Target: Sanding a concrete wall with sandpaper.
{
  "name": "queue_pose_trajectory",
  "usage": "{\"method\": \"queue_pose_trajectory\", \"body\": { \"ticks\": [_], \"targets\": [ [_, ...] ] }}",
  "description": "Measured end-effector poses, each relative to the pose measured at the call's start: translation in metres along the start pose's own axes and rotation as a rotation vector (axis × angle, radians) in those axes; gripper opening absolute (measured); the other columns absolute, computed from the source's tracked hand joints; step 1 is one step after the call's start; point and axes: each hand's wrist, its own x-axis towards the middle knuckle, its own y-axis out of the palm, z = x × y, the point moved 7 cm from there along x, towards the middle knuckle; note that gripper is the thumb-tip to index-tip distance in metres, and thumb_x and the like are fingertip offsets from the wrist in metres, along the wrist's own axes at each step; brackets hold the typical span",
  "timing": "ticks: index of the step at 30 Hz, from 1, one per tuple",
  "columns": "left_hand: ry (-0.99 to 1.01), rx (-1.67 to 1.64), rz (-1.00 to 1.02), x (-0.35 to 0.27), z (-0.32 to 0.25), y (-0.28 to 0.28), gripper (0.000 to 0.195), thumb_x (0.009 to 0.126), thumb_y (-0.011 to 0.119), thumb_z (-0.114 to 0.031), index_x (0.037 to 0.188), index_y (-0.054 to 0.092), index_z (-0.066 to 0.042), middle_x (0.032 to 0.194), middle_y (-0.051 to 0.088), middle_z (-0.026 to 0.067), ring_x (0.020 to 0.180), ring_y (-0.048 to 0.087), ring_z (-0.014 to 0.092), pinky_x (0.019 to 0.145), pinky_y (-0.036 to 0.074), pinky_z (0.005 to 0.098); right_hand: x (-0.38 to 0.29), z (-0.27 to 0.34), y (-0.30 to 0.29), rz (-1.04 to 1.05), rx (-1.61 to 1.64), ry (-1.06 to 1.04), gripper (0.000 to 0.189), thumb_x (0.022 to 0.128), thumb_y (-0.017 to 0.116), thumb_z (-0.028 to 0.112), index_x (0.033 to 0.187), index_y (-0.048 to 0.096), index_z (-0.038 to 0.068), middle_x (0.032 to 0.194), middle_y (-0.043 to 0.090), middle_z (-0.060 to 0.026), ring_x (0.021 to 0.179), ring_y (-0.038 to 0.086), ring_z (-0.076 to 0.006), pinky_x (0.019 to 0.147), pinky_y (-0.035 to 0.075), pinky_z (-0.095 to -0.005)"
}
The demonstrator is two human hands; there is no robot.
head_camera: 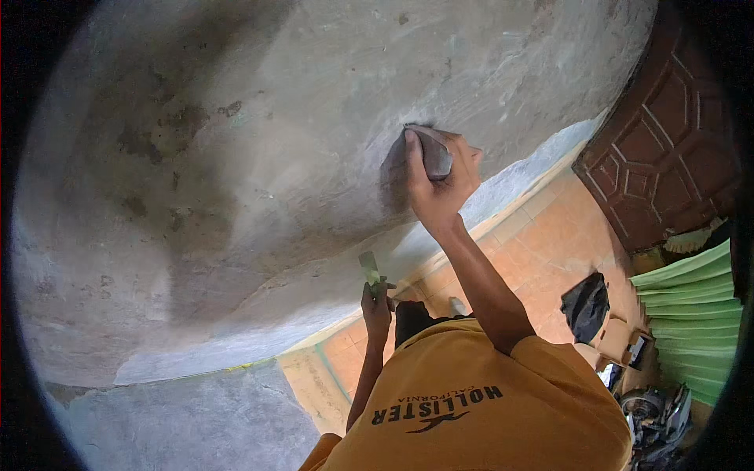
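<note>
My right hand (445,182) grips a grey block (437,154), possibly sandpaper-wrapped, against the plastered wall (306,147). My thumb lies along its left side and my fingers curl around its right. Pale scuffed plaster surrounds the contact spot, and a shadow falls to its left. Lower down, close to my body, my left hand (377,303) holds a scraper (370,268) with a flat blade pointing up and a light green handle. That blade appears apart from the wall, though the gap is hard to judge. Dark stains mottle the wall's left part.
A carved brown wooden door (665,153) stands at the right, above a green curtain (695,318). On the orange tiled floor (542,247) lie a black plastic bag (586,306) and an open cardboard box (612,341). Dark machinery (660,418), partly cut off, sits lower right.
</note>
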Motion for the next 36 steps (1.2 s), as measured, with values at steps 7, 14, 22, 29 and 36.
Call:
{"method": "queue_pose_trajectory", "body": {
  "ticks": [7,14,22,29,36],
  "targets": [
    [0.012,-0.004,-0.009,0.003,0.003,0.001,0.023,0.107,0.055,-0.018,0.123,0.059,-0.001,0.096,0.071,0.0078,0.049,0.046,0.006,0.044,0.037,0.0250,0.002,0.002,0.002,0.027,-0.050,-0.026,0.017,0.082,0.078,0.009,0.098,0.074,0.010,0.092,0.072,-0.0010,0.076,0.060,-0.0158,0.077,0.030,-0.0349],
    [-0.001,-0.003,-0.003,0.002,-0.005,0.003,0.024,0.108,0.055,-0.019,0.124,0.059,-0.001,0.096,0.070,0.0076,0.049,0.045,0.005,0.044,0.036,0.0251,0.005,0.004,0.002,0.022,-0.043,-0.026,0.016,0.081,0.079,0.010,0.095,0.072,0.009,0.091,0.070,-0.0019,0.073,0.057,-0.0177,0.076,0.030,-0.0352],
    [0.018,0.008,-0.018,0.003,-0.001,0.000,0.024,0.107,0.056,-0.018,0.124,0.059,-0.001,0.094,0.071,0.0078,0.049,0.045,0.005,0.044,0.037,0.0257,-0.001,0.002,-0.002,0.034,-0.079,-0.011,0.015,0.080,0.079,0.009,0.094,0.072,0.010,0.088,0.068,-0.0013,0.072,0.056,-0.0179,0.075,0.030,-0.0349],
    [-0.014,-0.029,-0.016,0.003,0.005,0.000,0.023,0.108,0.055,-0.018,0.123,0.060,-0.001,0.093,0.071,0.0079,0.049,0.046,0.005,0.044,0.037,0.0253,-0.008,-0.004,-0.006,0.073,-0.096,0.022,0.012,0.081,0.077,0.009,0.093,0.073,0.011,0.087,0.068,-0.0015,0.075,0.059,-0.0183,0.076,0.031,-0.0345],
    [-0.018,-0.004,-0.014,0.000,0.002,-0.001,0.024,0.108,0.055,-0.019,0.124,0.059,-0.001,0.094,0.071,0.0073,0.049,0.045,0.005,0.045,0.036,0.0248,-0.001,0.010,-0.008,0.087,-0.041,0.092,0.008,0.085,0.080,0.010,0.090,0.074,0.007,0.083,0.071,-0.0049,0.071,0.064,-0.0173,0.078,0.038,-0.0320]
  ]
}}
